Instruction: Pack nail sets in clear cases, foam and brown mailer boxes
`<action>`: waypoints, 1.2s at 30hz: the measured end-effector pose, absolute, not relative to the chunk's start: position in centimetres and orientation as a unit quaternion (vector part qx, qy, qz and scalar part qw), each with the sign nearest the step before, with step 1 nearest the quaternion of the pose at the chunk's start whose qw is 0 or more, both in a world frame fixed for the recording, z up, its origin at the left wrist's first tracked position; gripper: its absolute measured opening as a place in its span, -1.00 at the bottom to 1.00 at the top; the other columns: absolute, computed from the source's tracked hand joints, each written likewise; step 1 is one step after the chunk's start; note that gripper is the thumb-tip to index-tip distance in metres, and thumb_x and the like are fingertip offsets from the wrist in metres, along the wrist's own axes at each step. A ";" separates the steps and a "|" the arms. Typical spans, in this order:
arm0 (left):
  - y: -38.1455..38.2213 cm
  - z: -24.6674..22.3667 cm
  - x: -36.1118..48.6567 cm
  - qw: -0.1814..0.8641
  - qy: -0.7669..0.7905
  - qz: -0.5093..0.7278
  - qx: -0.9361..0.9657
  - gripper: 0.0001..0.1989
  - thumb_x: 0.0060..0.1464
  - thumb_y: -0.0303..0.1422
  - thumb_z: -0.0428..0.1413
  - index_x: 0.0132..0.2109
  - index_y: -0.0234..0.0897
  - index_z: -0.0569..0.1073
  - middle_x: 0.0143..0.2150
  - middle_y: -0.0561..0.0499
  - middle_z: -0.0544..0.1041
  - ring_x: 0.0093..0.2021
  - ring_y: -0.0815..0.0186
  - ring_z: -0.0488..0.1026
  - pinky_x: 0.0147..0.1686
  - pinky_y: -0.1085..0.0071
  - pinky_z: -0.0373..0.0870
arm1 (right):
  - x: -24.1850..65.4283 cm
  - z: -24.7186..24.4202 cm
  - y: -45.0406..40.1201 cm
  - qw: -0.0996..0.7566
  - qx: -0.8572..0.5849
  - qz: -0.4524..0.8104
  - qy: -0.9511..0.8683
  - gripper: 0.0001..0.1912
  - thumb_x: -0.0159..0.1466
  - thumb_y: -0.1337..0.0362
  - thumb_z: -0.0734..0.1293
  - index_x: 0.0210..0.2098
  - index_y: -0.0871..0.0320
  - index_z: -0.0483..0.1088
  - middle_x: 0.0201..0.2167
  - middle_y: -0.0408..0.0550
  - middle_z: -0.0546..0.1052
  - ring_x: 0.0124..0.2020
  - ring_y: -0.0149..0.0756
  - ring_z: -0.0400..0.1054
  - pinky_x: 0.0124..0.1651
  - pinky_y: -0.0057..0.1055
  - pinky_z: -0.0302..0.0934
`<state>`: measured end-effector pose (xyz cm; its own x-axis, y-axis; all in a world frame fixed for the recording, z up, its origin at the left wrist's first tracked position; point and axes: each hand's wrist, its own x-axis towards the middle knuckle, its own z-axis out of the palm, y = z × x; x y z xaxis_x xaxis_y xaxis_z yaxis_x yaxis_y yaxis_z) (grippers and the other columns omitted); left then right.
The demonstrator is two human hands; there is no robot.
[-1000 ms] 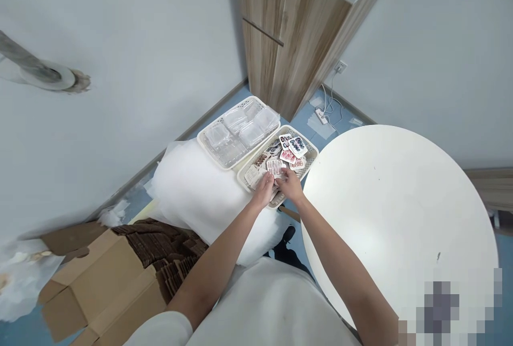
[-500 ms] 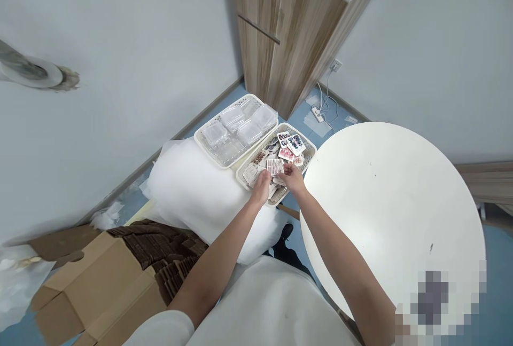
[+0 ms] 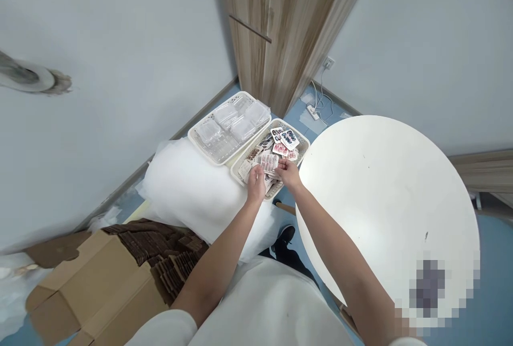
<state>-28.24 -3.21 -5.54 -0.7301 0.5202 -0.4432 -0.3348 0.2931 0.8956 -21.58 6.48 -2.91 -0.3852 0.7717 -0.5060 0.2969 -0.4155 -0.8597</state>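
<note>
A small pale card of pinkish press-on nails (image 3: 269, 162) is pinched at its right edge by my right hand (image 3: 287, 173), above the heap in a cream basket (image 3: 305, 148). My left hand (image 3: 255, 185) is beside the card's lower left corner, its fingers up and partly apart; I cannot tell whether they touch the card. Beneath and around lie several more nail cards: a dark blue one (image 3: 289, 139) on top at the back, a pink-red one (image 3: 280, 149) below it, and white ones (image 3: 245, 170) to the left.
A second cream basket (image 3: 195, 133) with clear plastic boxes (image 3: 227, 115) adjoins on the left. White foam wrap (image 3: 180, 180) bulges in front. A round white table (image 3: 385, 191) stands right, an open carton (image 3: 96, 276) of brown folded cardboard left. Behind is a wooden cabinet (image 3: 272, 25).
My left hand has shifted slightly away from the card's lower left corner. My right hand still holds the card's right edge. The whole view has shifted a little.
</note>
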 end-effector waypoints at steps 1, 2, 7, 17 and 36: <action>-3.3 -5.3 -28.1 0.358 0.710 0.603 0.062 -0.55 0.07 -0.08 -0.07 0.01 -0.25 0.28 0.08 -0.12 0.31 0.10 0.21 0.22 0.06 0.32 0.13 | -21.5 -2.5 6.4 0.187 -0.517 0.664 -0.507 -0.71 -0.17 0.37 0.31 -0.40 0.17 0.27 -0.57 -0.26 0.30 -0.55 -0.50 0.18 -0.44 -0.49 0.13; -3.3 -4.9 -28.0 0.354 0.701 0.616 0.059 -0.56 0.06 -0.09 -0.06 0.01 -0.25 0.28 0.08 -0.12 0.30 0.11 0.22 0.22 0.06 0.32 0.13 | -21.4 -2.1 6.3 0.191 -0.508 0.670 -0.506 -0.73 -0.16 0.36 0.31 -0.41 0.17 0.28 -0.58 -0.27 0.29 -0.55 -0.51 0.17 -0.44 -0.49 0.12; -3.9 -2.2 -26.6 0.338 0.665 0.663 0.051 -0.59 0.02 -0.15 0.03 -0.02 -0.26 0.29 0.02 -0.12 0.36 0.06 0.24 0.28 0.02 0.33 0.19 | -19.3 0.8 5.7 0.196 -0.479 0.684 -0.514 -0.80 -0.11 0.32 0.29 -0.43 0.17 0.31 -0.60 -0.27 0.28 -0.57 -0.51 0.13 -0.48 -0.51 0.05; -6.2 3.5 -16.3 0.448 0.582 0.671 0.102 -0.57 -0.26 -0.33 0.25 -0.18 -0.32 0.35 -0.35 -0.01 0.48 -0.37 0.39 0.45 -0.19 0.33 0.34 | -3.4 5.0 2.0 0.264 -0.442 0.721 -0.464 -0.77 -0.01 0.19 0.34 -0.36 0.13 0.38 -0.51 -0.18 0.38 -0.52 -0.48 0.21 -0.38 -0.44 0.12; -4.1 6.6 -4.1 0.632 0.546 0.414 0.364 -0.61 -0.24 -0.30 0.24 -0.20 -0.31 0.39 -0.36 -0.07 0.54 -0.35 0.31 0.46 -0.19 0.29 0.28 | 15.4 6.3 -0.1 0.282 -0.407 0.717 -0.491 -0.67 -0.01 0.13 0.34 -0.26 0.13 0.41 -0.45 -0.12 0.43 -0.43 -0.37 0.29 -0.33 -0.37 0.16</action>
<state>-4.11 -4.11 6.64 0.0626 0.9192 -0.3887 -0.1259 0.3937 0.9106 15.44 -0.05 6.27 -0.5093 0.8039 -0.3072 -0.0042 -0.3593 -0.9332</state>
